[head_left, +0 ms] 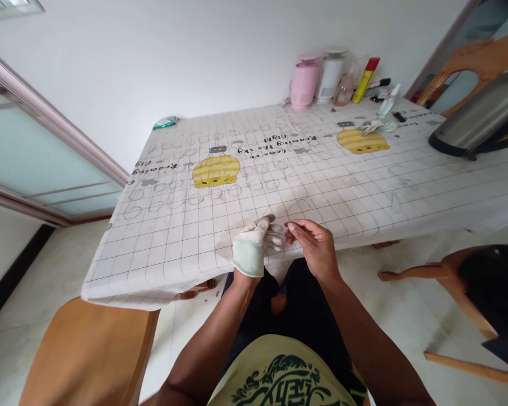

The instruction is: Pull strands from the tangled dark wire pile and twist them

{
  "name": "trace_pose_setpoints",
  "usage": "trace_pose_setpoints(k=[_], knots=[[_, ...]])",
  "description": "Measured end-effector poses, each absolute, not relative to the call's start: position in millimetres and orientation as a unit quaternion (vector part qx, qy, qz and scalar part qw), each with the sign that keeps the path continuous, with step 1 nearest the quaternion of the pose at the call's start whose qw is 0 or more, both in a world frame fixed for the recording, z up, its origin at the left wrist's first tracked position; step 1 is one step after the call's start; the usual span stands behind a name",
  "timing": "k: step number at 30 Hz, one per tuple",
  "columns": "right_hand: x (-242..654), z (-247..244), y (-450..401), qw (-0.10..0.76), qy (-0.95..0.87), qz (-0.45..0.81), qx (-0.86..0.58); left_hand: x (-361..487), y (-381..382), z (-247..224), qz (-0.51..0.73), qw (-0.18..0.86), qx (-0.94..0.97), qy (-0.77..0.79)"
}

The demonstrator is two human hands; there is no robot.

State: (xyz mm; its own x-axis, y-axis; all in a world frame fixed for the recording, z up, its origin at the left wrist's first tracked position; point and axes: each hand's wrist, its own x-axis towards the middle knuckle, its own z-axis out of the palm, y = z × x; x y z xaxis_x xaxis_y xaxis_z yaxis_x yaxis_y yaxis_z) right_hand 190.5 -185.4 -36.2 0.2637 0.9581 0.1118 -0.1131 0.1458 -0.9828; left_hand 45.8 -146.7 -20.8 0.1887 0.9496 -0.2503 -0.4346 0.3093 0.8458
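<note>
My left hand (258, 242) wears a whitish work glove with a pale green cuff (248, 257). Its fingers are apart and partly curled, just over the front edge of the table. Close by on the right, my bare right hand (315, 243) has thumb and index finger pinched together, pointing toward the gloved fingers. Whatever may be in that pinch is too small to make out. A small gap separates the two hands. Under them lies a white checked tablecloth (186, 237) with yellow balloon prints.
Against the wall stand a pink cylinder-shaped device (303, 84), a white one (331, 76), and a yellow spray can with red cap (365, 80). Another glove (381, 125) lies near a clear bottle (388, 101). A steel kettle (482, 113) stands right; a wooden chair (93, 344) is front left.
</note>
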Motion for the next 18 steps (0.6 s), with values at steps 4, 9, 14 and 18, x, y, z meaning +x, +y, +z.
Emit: trace_pose_setpoints(k=[4,9,14,18], knots=[[191.3,-34.6,-184.9,0.630,-0.421,0.414,-0.504,45.6,-153.0,-20.9,0.486,0.703,0.336,0.395],[199.0,-22.9,-187.2,0.607,-0.450,0.353,-0.551,52.6,-170.7,-31.2,0.464,0.733,0.316,0.385],[202.2,-20.9,-191.3,0.569,-0.485,0.354,-0.562,51.4,-171.1,-32.7,0.457,0.727,0.327,0.395],[200.7,-26.4,-194.0,0.559,-0.515,0.308,-0.572,48.7,-167.6,-30.6,0.461,0.684,0.367,0.430]])
